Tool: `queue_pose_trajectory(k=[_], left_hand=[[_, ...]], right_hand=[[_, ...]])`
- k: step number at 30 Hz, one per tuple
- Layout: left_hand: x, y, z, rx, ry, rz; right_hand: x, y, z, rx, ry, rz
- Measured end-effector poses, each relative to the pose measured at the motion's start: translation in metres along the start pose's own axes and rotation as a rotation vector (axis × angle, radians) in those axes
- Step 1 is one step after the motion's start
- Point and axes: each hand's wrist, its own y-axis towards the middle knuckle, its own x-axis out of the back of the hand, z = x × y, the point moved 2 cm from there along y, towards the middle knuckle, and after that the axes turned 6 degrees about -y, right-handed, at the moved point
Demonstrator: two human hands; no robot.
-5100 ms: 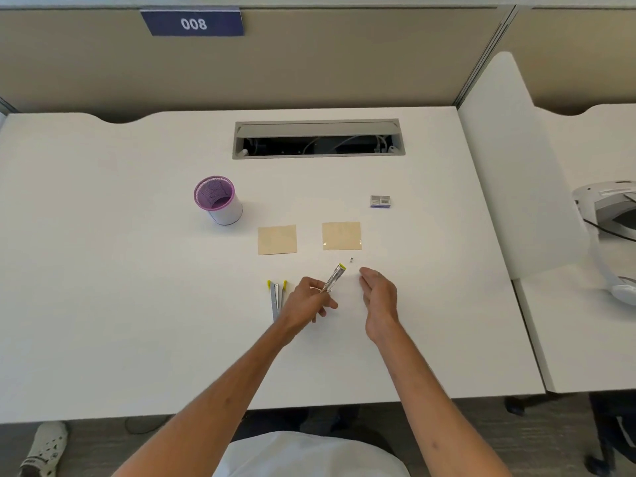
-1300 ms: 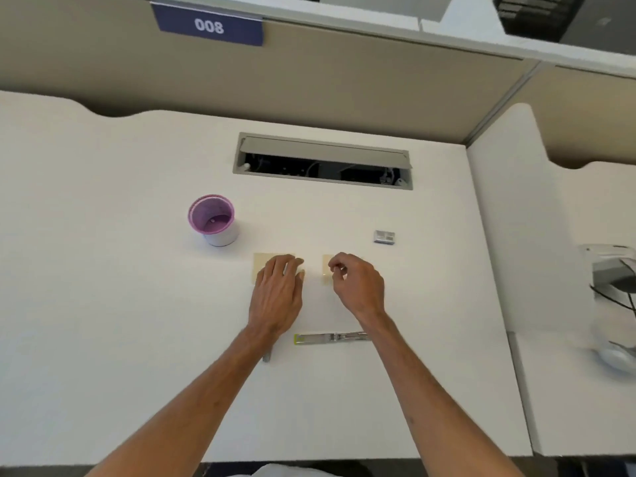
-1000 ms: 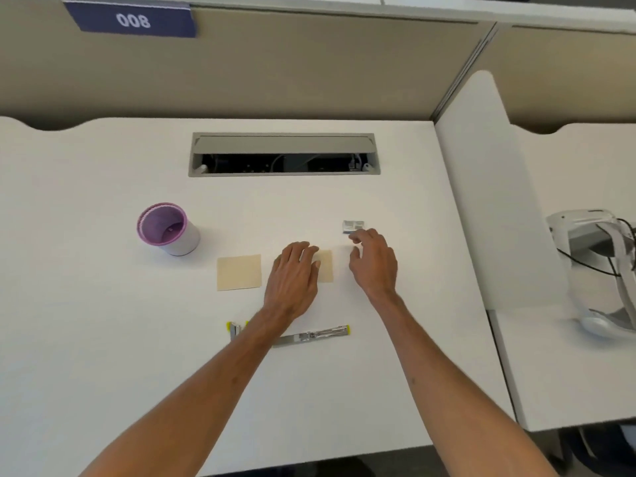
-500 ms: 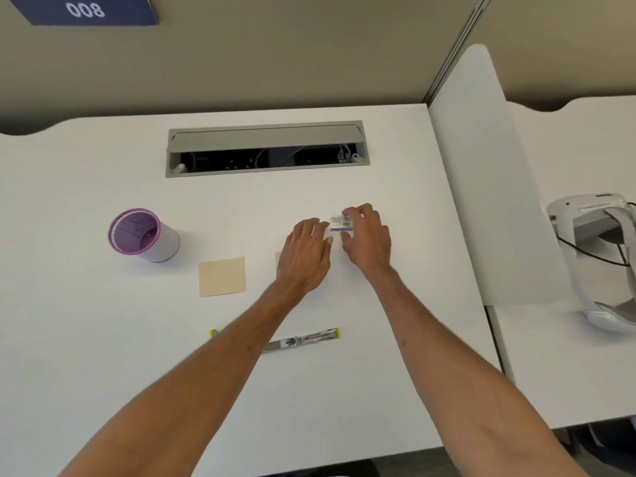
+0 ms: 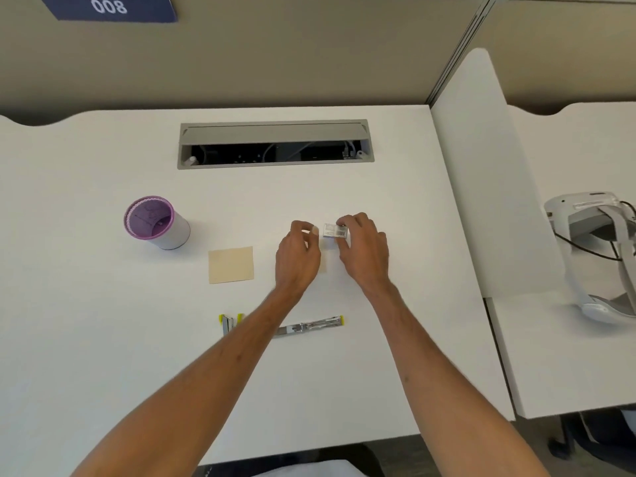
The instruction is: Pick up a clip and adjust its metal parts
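My right hand (image 5: 363,249) pinches a small box with a barcode label (image 5: 334,231), lifted just above the white desk (image 5: 103,339). My left hand (image 5: 297,256) hovers right beside the box with fingers curled, its fingertips close to the box's left end; I cannot tell whether it touches. Under my hands lies a tan paper square (image 5: 322,263), mostly hidden. A second tan paper square (image 5: 230,264) lies to the left. A silver opened stapler with a yellow tip (image 5: 309,327) lies near my forearms.
A purple-rimmed cup (image 5: 155,222) stands at the left. Two yellow-tipped silver pieces (image 5: 227,323) lie beside my left forearm. A grey cable slot (image 5: 275,144) is open at the back. A white divider (image 5: 488,187) borders the right side, with a white headset (image 5: 599,249) beyond.
Both hands left the tan squares and moved to the small box at the right. My right hand picked the box up and my left hand curled next to it.
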Motion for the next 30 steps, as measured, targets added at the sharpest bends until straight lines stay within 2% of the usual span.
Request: queue_pose_trajectory(k=[8, 14, 23, 30], left_hand=[[0.033, -0.037, 0.012, 0.13, -0.252, -0.063], [0.054, -0.071, 0.036, 0.228, -0.478, -0.012], [0.07, -0.101, 0.065, 0.294, -0.561, -0.044], [0.08, -0.115, 0.077, 0.301, -0.626, -0.14]], right_hand=[[0.012, -0.052, 0.033, 0.045, 0.134, -0.058], [0.01, -0.09, 0.056, 0.1, 0.192, -0.034], [-0.005, -0.132, 0.076, 0.124, 0.263, 0.029], [-0.01, -0.146, 0.081, -0.014, 0.466, 0.014]])
